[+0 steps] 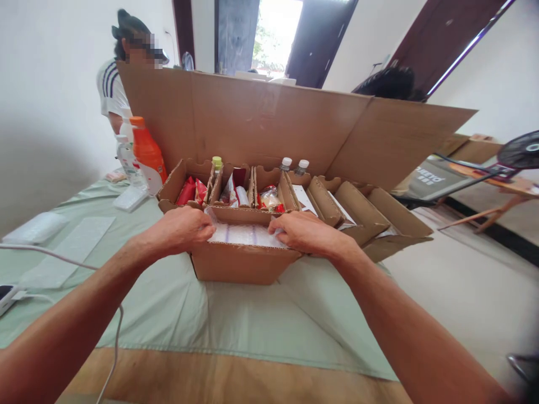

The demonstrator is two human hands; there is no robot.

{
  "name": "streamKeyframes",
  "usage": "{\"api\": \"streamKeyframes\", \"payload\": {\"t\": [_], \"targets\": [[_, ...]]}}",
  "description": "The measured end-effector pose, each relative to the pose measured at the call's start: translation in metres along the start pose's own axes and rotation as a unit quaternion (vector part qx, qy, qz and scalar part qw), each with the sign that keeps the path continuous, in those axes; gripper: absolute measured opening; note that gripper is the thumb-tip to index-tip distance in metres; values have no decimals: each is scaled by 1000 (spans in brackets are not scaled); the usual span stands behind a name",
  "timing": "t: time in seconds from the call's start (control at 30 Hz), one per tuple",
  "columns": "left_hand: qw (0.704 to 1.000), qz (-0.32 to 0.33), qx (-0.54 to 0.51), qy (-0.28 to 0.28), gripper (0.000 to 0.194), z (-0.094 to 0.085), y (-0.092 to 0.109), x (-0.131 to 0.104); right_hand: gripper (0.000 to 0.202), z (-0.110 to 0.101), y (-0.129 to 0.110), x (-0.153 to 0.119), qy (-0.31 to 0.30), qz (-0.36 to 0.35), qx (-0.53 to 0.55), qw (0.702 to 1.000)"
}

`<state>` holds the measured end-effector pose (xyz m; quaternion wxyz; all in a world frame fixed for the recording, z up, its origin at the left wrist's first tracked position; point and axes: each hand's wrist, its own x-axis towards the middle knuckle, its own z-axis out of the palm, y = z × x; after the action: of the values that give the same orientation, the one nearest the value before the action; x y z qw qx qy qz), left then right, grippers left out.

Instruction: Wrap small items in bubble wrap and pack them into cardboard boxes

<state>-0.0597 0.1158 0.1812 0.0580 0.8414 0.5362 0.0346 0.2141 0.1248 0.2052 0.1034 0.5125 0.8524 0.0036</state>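
Observation:
A cardboard box [240, 266] stands on the green cloth close in front of me, its top uncovered. Clear bubble wrap [244, 235] lies across its opening, with faint purplish lines showing through. At the left end of the box, my left hand [185, 229] is closed, its fingers on the edge of the bubble wrap. My right hand [309, 233] is closed too, pinching the wrap's other end. What lies beneath the wrap I cannot make out. Right behind are open cardboard bins [256, 182]; red packets [191, 192] sit in the leftmost one.
Behind the bins rises a tall cardboard panel [269, 118]. An orange bottle [147, 148] and clear bottles stand at the left. Flat bubble wrap sheets [69, 252] and a white cable [115, 342] lie on the left. A person [112, 84] is beyond the panel; a fan [520, 154] is at right.

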Motion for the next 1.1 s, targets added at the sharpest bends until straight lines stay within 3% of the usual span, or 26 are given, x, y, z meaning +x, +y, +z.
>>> {"api": "streamKeyframes", "payload": {"t": [0.1,0.2,0.27,0.33,0.4,0.43,0.5,0.57,0.63,0.7,0.77,0.8,0.87,1.0,1.1], "targets": [[997,19,15,77,31,-8,4,-17,32,-9,0,-22,41,-18,-15,999],[990,28,7,140,38,-13,11,-20,28,-18,-2,-34,126,-25,9,992],[993,72,9,96,43,-14,14,-11,30,-19,-7,-25,119,-59,63,989],[993,116,34,11,48,-16,17,-2,31,-18,-12,-8,38,-85,116,989],[990,136,46,-10,50,-20,21,-5,30,-18,-14,5,-28,-89,145,985],[989,137,39,23,48,-20,24,-14,30,-17,-13,5,-28,-85,156,984],[978,142,-5,151,39,-13,34,-48,31,-15,-10,-13,51,-73,192,977],[952,159,-69,251,33,14,46,-96,32,-8,-4,-47,173,-37,247,953],[940,176,-119,269,43,64,60,-143,30,10,2,-85,274,27,298,914],[949,97,-157,257,46,125,71,-178,30,41,6,-113,305,100,333,886],[947,-39,-175,266,56,179,75,-194,31,79,6,-127,282,152,362,875],[941,-93,-177,274,59,198,73,-196,33,98,4,-127,267,169,378,870],[919,-170,-193,298,64,213,65,-188,41,129,-5,-121,254,185,413,855],[841,-240,-316,367,78,187,46,-137,68,152,-29,-89,290,168,483,809],[790,-199,-437,381,89,162,40,-85,83,148,-38,-58,304,158,532,774]]}}
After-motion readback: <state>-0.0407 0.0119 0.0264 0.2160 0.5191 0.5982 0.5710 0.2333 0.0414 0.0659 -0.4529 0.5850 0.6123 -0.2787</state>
